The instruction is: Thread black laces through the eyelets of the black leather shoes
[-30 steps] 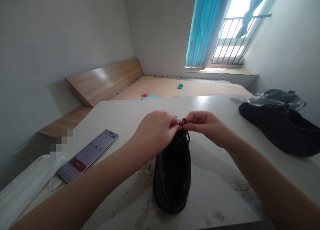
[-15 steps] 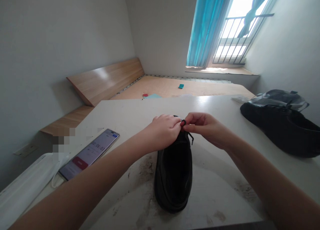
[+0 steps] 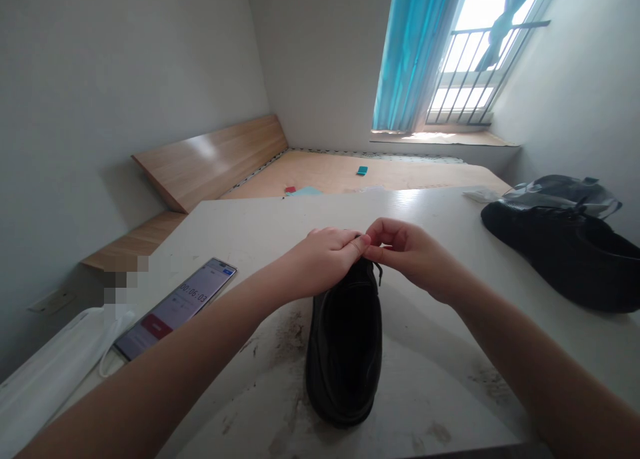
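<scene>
Black lace-up shoe (image 3: 320, 372) upright on the scuffed, white wood-grain table (image 3: 430, 372), heel nearest my remote view; left hand (image 3: 327, 259) and right hand (image 3: 413, 249) meet over its front, thumbs and forefingers pinched together, apparently on the shoelace (image 3: 379, 272), though fingertips hide the grip. I judge the lace work partway: one thin, limp end dangles loose, no finished bow visible. Smooth, dark upper, rounded heel, long oval opening; matching shoe (image 3: 555, 252) well apart at right, toe finely textured.

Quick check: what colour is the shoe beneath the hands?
The shoe is black; it shows best in the head view, the only one.
</scene>
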